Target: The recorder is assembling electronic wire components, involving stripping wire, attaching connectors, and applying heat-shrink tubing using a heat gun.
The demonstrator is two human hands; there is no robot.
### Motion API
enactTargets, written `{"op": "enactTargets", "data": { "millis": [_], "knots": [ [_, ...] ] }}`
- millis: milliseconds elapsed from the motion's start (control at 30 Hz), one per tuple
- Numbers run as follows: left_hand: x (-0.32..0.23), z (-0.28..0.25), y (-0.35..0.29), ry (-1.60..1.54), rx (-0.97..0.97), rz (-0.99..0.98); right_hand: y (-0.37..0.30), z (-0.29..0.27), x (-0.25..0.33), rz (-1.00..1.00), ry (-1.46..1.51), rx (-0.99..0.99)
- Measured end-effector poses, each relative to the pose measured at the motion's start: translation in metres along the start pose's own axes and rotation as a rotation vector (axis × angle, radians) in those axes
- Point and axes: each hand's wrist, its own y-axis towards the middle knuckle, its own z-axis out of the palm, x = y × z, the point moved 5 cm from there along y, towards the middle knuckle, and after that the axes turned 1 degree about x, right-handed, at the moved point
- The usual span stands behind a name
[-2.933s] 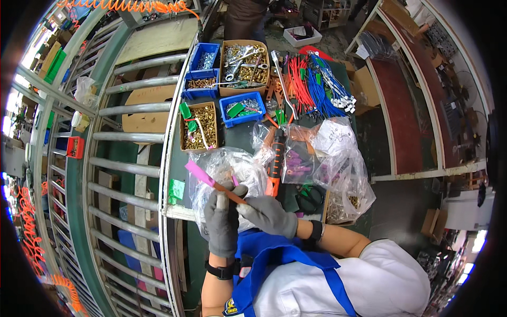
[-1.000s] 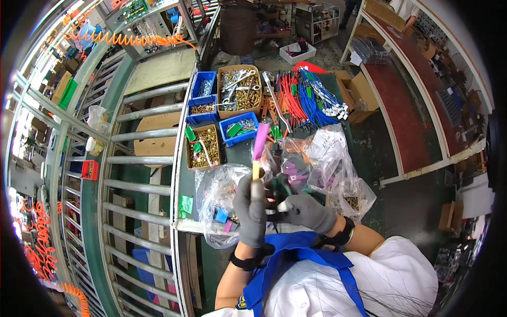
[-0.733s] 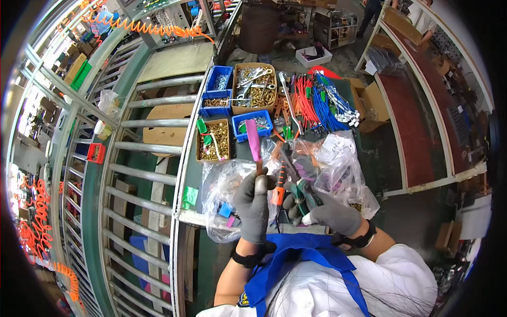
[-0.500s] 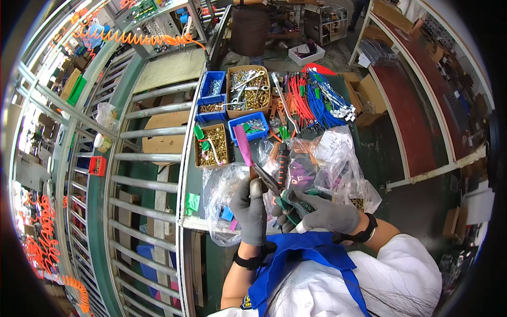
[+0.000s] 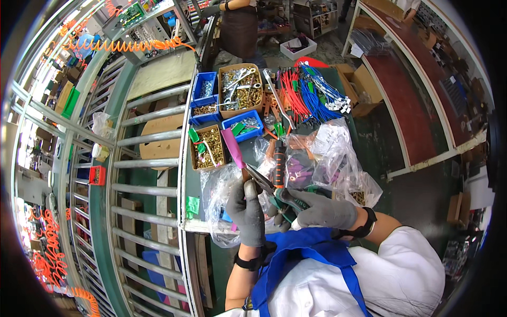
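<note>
My left hand (image 5: 247, 214), in a grey glove, is closed on the lower end of a copper strip whose upper part wears a pink-purple sleeve (image 5: 232, 148). My right hand (image 5: 330, 211), gloved too, is wrapped round the green handles of pliers (image 5: 262, 181). The dark jaws of the pliers reach the strip at the lower end of the sleeve; whether they grip it is too small to tell. Just beyond the pliers stands a tool handle in black and orange (image 5: 280, 166). Clear plastic bags (image 5: 216, 193) spread around both hands, one with purple-sleeved pieces (image 5: 299, 171) inside.
Beyond the hands are a cardboard box of brass bolts (image 5: 210, 142), a blue bin (image 5: 245, 127) of small hardware and a larger carton (image 5: 241, 100). Red cables (image 5: 294, 95) and blue cables (image 5: 317, 100) lie at the far right. A roller conveyor (image 5: 150, 164) runs along the left.
The whole view has shifted slightly, with the bins now a little further left. Both hands keep their hold, and the sleeved strip and pliers have moved slightly left and down in the picture.
</note>
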Motion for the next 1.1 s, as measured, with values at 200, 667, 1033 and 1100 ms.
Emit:
{"op": "enactTargets", "data": {
  "millis": [200, 667, 1033, 1100],
  "knots": [
    [-0.003, 0.002, 0.0, 0.046, -0.021, 0.033, 0.001, -0.003, -0.002, 0.029, 0.017, 0.006],
    [0.005, -0.009, 0.001, 0.007, 0.008, 0.064, 0.005, 0.005, 0.003, 0.009, 0.041, -0.034],
    [-0.009, -0.01, -0.001, -0.07, -0.126, -0.061, 0.013, -0.001, -0.022, -0.238, -0.463, -0.116],
    [-0.015, -0.017, 0.006, -0.12, -0.196, -0.097, 0.009, 0.002, -0.025, -0.202, -0.475, -0.107]
  ]
}}
